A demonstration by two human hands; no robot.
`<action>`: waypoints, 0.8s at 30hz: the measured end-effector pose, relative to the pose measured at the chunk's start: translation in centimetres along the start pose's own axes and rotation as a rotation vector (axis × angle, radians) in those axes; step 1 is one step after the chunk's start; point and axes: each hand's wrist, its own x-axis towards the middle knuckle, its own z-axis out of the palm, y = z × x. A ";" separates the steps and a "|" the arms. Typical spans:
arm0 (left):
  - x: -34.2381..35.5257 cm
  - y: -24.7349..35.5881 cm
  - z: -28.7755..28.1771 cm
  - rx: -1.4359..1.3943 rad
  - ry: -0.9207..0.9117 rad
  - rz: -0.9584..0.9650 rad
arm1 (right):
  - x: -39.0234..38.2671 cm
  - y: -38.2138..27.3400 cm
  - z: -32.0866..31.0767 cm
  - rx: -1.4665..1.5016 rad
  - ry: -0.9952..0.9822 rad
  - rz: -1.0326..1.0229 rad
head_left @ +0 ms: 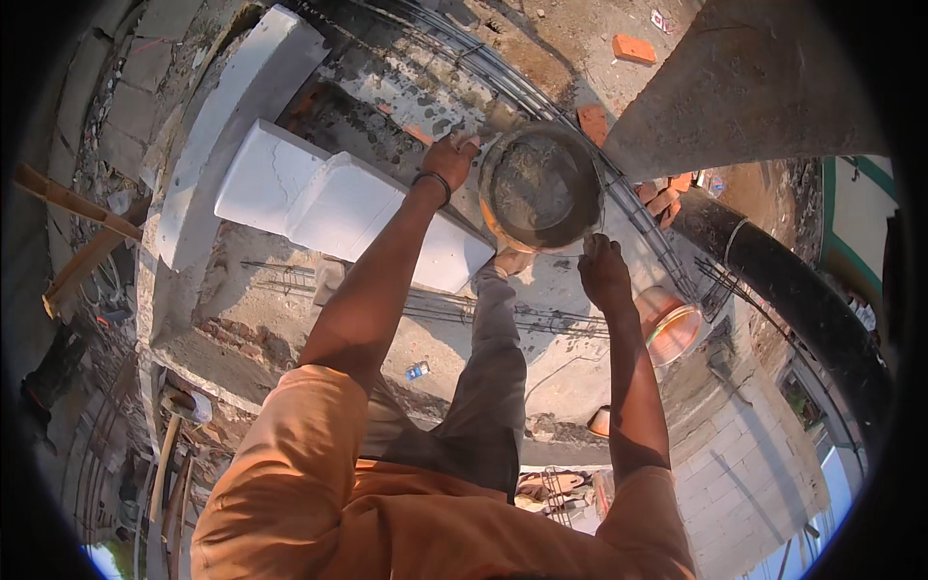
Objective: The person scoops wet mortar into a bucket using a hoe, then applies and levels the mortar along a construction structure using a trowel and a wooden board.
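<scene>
My left hand [449,164] is closed beside the left of a round pan [503,217] of wet grey mortar, gripping something small and greyish that I cannot make out. My right hand [606,275] is closed just below the pan's lower right rim; what it grips is unclear. Stepped white blocks [319,198] lie diagonally to the left of the pan, under my left forearm, against a curved white wall [222,121]. My foot [512,261] shows just below the pan, beside the end of the blocks.
Long steel bars [522,97] run behind the pan. An orange bucket [672,329] lies at my right. Loose bricks [633,48], a large concrete form [725,77], a black pipe [773,280] and wooden planks [92,232] surround the ledge. A drop shows beyond its near edge.
</scene>
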 end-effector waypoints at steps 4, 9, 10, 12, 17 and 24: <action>0.3 2.1 5.1 -0.033 -0.177 0.105 | 7.9 2.8 0.3 -0.129 -0.043 -0.058; 1.6 -1.2 4.2 -0.145 -0.179 0.029 | 2.6 0.8 8.3 -0.236 0.092 -0.368; 2.3 -3.6 2.3 0.034 -0.132 0.148 | 0.3 -3.3 5.4 -0.136 -0.097 -0.201; 2.7 -3.0 2.7 0.187 -0.122 0.291 | -2.5 -3.8 2.1 -0.027 -0.095 -0.130; -0.4 -1.0 4.4 -0.326 -0.140 -0.093 | -1.7 0.5 5.9 0.140 -0.106 -0.128; -3.3 -2.4 2.5 -0.332 -0.140 -0.191 | -1.4 2.3 3.2 0.190 0.094 0.073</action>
